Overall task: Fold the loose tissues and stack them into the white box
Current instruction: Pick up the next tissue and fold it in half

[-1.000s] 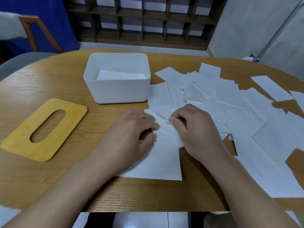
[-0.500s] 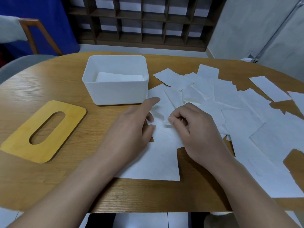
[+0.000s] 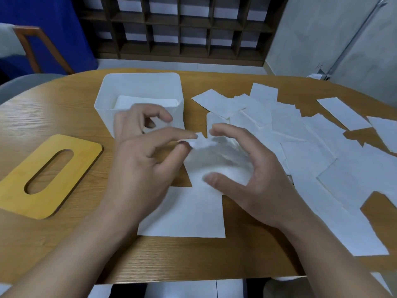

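Note:
The white box [image 3: 106,112] stands at the table's middle left with folded tissues [image 3: 146,101] stacked inside. Just in front of it, my left hand [image 3: 144,155] pinches a crumpled corner of a loose tissue [image 3: 214,160] between thumb and forefinger, lifted off the table. My right hand [image 3: 257,177] is beside it with fingers spread and curved over the same tissue, its thumb resting on the sheet. The raised tissue is blurred. Another flat tissue [image 3: 184,214] lies under both hands near the front edge.
Several loose tissues [image 3: 311,143] cover the right half of the wooden table [image 3: 53,100]. A yellow wooden lid with an oval slot [image 3: 71,168] lies at the left. A chair [image 3: 32,46] and a dark shelf stand beyond the table.
My left hand took the tissue's corner and lifted it. My right hand let go of its pinch and spread open. Both hands rose toward the box.

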`<state>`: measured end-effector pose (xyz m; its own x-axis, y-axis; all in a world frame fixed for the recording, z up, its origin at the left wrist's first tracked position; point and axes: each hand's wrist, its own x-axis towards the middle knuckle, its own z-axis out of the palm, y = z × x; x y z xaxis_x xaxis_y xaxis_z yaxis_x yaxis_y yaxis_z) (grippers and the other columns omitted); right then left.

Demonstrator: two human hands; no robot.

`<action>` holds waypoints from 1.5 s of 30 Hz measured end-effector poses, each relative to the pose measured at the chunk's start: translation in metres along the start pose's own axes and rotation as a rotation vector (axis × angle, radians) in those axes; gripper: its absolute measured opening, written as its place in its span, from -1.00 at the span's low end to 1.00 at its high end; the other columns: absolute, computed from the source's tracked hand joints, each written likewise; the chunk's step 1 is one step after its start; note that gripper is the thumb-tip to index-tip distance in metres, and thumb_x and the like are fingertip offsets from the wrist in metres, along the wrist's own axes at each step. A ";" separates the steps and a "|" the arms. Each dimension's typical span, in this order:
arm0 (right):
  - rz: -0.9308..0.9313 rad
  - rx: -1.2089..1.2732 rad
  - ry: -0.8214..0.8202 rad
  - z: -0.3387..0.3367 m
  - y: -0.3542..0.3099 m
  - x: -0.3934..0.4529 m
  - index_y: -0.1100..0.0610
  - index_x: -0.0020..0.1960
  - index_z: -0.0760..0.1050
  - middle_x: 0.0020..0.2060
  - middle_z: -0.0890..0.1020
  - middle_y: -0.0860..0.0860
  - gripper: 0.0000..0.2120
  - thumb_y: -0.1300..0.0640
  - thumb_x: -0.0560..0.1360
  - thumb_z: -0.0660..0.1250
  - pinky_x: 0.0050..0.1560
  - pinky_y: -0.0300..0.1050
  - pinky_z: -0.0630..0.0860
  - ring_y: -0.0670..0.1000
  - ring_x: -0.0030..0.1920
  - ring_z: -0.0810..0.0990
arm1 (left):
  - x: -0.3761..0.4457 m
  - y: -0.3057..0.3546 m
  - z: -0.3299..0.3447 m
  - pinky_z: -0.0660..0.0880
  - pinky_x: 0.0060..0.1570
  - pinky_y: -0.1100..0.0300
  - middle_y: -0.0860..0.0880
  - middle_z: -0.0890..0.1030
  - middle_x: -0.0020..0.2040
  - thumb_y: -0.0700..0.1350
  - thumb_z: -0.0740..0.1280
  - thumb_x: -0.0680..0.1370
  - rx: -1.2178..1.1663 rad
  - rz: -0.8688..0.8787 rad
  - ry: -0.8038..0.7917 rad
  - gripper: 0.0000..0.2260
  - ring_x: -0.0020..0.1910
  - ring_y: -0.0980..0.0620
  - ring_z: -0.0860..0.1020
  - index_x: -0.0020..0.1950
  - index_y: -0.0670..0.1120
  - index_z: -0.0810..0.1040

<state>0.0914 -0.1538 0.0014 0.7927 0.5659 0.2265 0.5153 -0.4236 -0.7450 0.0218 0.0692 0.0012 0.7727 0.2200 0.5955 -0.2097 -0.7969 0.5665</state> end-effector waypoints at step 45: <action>0.309 0.347 -0.090 0.002 -0.003 0.001 0.05 0.03 0.63 -0.25 0.75 0.04 -0.82 0.07 0.54 0.61 -0.23 -0.04 0.60 0.00 -0.32 0.69 | -0.011 -0.032 -0.030 0.46 -0.27 0.11 -0.24 0.58 -0.28 -0.04 0.60 0.55 -0.495 -0.568 -0.536 -0.86 -0.38 -0.06 0.48 0.08 0.04 0.73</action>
<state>0.0896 -0.1507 0.0029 0.8527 0.5158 -0.0827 0.1079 -0.3288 -0.9382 0.0020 0.1086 -0.0066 0.9861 0.1161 -0.1191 0.1484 -0.2904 0.9453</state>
